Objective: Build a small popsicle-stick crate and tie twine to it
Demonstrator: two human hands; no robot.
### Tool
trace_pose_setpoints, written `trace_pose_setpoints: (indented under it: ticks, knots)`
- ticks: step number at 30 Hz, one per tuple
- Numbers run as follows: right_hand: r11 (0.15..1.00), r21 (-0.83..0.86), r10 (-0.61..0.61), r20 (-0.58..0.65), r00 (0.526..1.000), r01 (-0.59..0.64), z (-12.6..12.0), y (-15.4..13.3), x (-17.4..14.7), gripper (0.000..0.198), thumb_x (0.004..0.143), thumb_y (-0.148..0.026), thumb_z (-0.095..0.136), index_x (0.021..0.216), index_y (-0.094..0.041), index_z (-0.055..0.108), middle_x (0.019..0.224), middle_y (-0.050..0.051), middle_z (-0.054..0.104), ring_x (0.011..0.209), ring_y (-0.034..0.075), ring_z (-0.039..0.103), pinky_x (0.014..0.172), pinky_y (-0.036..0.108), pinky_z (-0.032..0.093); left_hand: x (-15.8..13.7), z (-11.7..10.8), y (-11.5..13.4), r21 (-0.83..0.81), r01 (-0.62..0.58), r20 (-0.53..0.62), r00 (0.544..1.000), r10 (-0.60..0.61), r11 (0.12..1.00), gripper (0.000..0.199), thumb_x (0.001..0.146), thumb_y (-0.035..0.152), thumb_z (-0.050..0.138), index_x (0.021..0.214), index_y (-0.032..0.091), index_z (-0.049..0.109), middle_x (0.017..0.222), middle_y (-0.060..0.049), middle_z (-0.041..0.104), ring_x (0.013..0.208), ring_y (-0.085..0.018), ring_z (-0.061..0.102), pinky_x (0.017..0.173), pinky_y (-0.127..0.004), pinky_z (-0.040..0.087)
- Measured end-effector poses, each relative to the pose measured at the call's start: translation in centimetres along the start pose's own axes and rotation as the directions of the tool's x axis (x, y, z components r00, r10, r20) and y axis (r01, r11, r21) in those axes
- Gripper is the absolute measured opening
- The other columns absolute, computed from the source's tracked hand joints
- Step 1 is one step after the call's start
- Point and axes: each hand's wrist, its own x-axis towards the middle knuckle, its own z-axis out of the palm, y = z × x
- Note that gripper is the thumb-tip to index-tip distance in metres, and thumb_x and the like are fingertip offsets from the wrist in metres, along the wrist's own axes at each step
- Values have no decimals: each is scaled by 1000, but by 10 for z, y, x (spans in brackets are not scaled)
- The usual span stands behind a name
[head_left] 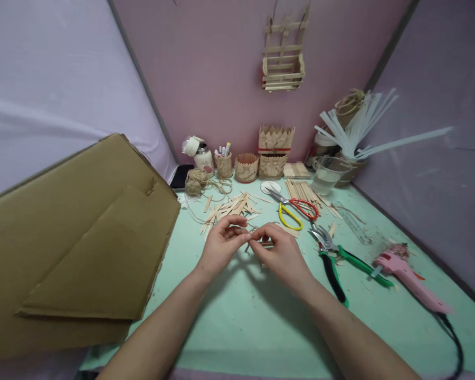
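Observation:
My left hand (225, 240) and my right hand (279, 245) meet over the middle of the table, thumbs and forefingers pinched close together. A thin strand of twine (254, 228) shows at the fingertips, and both hands appear to grip it. Under the right palm, a small piece of wooden sticks (267, 244) is partly visible; the fingers hide most of it. Just beyond the hands lies a heap of split wooden slivers (233, 207). A loose ball of twine (196, 182) rests behind, with a strand trailing forward.
Scissors (296, 206), green-handled pruning shears (332, 248) and a pink glue gun (411, 279) lie to the right. Cardboard (83, 237) leans at left. Along the back stand carved wooden cups (246, 168), a plastic cup of water (326, 177) and glue sticks (344, 134).

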Motion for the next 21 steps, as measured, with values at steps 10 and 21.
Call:
trace_pose_setpoints:
  ticks: [10, 21]
  knots:
    - [913, 313, 248, 87, 965, -263, -7, 14, -2, 16, 80, -36, 64, 77, -20, 66, 74, 0, 63, 60, 12, 51, 55, 27, 44, -1, -1, -8, -152, 245, 150, 963, -223, 958, 37, 67, 41, 83, 84, 15, 63, 77, -1, 67, 71, -11, 61, 75, -27, 50]
    - [932, 308, 183, 48, 982, -189, -4, 20, -5, 17, 83, -36, 61, 88, -20, 67, 84, 2, 64, 75, 16, 59, 63, 29, 49, -4, 4, -15, -177, 202, 75, 979, -191, 963, 33, 64, 27, 84, 83, 17, 59, 72, 3, 62, 66, -8, 57, 65, -22, 44]
